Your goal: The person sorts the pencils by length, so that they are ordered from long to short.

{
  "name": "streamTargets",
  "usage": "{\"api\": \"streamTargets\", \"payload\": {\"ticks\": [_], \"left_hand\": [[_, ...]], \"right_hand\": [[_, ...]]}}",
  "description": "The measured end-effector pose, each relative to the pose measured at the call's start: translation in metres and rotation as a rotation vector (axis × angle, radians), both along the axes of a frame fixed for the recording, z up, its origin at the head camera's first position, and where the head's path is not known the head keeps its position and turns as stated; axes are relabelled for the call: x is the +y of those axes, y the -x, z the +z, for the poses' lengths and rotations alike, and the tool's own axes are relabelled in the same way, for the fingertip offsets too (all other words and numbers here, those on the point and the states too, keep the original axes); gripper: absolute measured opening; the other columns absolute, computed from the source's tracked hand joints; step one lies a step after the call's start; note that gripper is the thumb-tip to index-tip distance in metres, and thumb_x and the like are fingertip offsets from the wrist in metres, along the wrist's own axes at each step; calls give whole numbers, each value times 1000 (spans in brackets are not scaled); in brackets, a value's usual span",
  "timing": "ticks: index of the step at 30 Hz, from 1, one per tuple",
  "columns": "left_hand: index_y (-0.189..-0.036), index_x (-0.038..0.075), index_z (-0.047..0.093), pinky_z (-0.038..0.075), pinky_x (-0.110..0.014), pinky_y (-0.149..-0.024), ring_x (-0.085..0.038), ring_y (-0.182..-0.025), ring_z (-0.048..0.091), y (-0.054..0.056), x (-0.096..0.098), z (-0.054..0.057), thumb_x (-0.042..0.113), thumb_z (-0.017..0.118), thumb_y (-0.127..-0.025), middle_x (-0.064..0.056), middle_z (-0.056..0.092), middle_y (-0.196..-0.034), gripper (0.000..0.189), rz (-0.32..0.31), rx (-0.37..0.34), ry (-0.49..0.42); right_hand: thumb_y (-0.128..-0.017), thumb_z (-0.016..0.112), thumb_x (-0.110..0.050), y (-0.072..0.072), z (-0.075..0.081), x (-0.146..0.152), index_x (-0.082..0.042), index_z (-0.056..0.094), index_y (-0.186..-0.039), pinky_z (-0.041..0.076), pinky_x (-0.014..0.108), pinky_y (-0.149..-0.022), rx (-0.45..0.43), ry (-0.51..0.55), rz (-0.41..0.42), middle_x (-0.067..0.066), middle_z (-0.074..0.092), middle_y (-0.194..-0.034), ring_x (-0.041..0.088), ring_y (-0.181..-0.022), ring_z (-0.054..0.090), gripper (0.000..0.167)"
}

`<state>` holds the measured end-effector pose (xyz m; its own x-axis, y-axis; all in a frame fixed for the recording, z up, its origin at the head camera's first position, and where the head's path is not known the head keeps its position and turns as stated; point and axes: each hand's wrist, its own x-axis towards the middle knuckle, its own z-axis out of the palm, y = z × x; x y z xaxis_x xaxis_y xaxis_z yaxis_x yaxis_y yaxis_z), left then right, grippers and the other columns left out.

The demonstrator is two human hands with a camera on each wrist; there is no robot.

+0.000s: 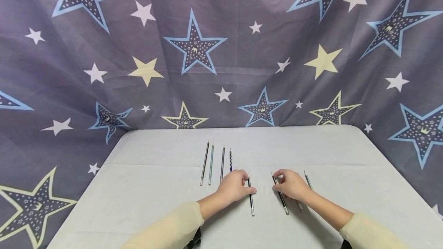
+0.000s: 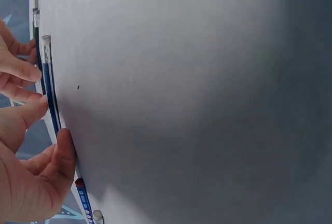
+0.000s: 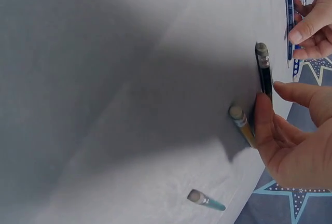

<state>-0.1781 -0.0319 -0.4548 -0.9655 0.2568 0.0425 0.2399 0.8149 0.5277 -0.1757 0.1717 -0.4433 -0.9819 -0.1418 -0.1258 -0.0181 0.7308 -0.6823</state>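
My left hand [image 1: 235, 185] pinches a dark blue pencil [image 1: 251, 203] between thumb and fingers; the pencil lies on the white table with its eraser end toward me. To its right, my right hand [image 1: 292, 185] holds a black pencil [image 1: 283, 201] by its upper part, thumb on one side and a finger on the other. A yellowish pencil [image 3: 245, 125] lies beneath the right hand, partly hidden by it. Farther right is a teal pencil [image 3: 212, 203]. Beyond the left hand lies a blue dotted pencil [image 1: 230, 158], its lower end covered by that hand.
Left of the hands, a black pencil [image 1: 205, 163], a green pencil [image 1: 211, 164] and a dark pencil [image 1: 222, 164] lie roughly side by side, slightly spaced. They rest on the white-covered table [image 1: 145, 195]. A grey star-patterned cloth [image 1: 228, 60] hangs behind the table.
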Motion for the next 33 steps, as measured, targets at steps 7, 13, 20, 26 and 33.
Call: {"api": "streamTargets", "payload": {"ticks": [7, 13, 20, 26, 33], "left_hand": [[-101, 4, 64, 41, -18, -52, -5, -58, 46, 2, 3, 1, 21, 75, -72, 7, 54, -67, 35, 7, -35, -63], [-103, 0, 63, 44, -17, -45, -5, -52, 49, 2, 3, 1, 7, 70, -71, 4, 56, -67, 33, 9, -70, -160], [-105, -3, 62, 47, -18, -41, -5, -44, 52, -1, 1, 2, 5, 67, -74, 3, 58, -69, 32, 13, -144, -278], [-102, -2, 62, 51, -20, -40, -7, -46, 51, 0, -2, 2, 2, 65, -76, 2, 56, -71, 27, 38, -200, -400], [-102, 0, 62, 54, -24, -42, -9, -52, 51, 2, -5, 0, 2, 64, -77, -1, 57, -76, 26, 70, -232, -500]], "right_hand": [[-79, 68, -3, -2, 1, 0, 0, 58, -115, 45, 25, -42, 8, -10, 21, 4, 56, -72, 13, -46, 48, 38], [-79, 65, 1, -3, 2, 0, 2, 57, -117, 45, 25, -41, 17, -7, 31, 4, 58, -73, 13, -45, 49, 38], [-79, 62, 0, -7, 2, 1, 8, 57, -118, 49, 24, -42, 4, -8, 14, 5, 61, -78, 12, -48, 52, 40], [-79, 64, -2, -7, 3, 0, 7, 62, -110, 51, 24, -43, -4, 2, 1, 5, 58, -76, 13, -50, 54, 33], [-79, 65, -3, -7, 3, -4, 4, 65, -106, 49, 25, -46, -14, 66, -6, 3, 56, -71, 13, -50, 52, 28]]}}
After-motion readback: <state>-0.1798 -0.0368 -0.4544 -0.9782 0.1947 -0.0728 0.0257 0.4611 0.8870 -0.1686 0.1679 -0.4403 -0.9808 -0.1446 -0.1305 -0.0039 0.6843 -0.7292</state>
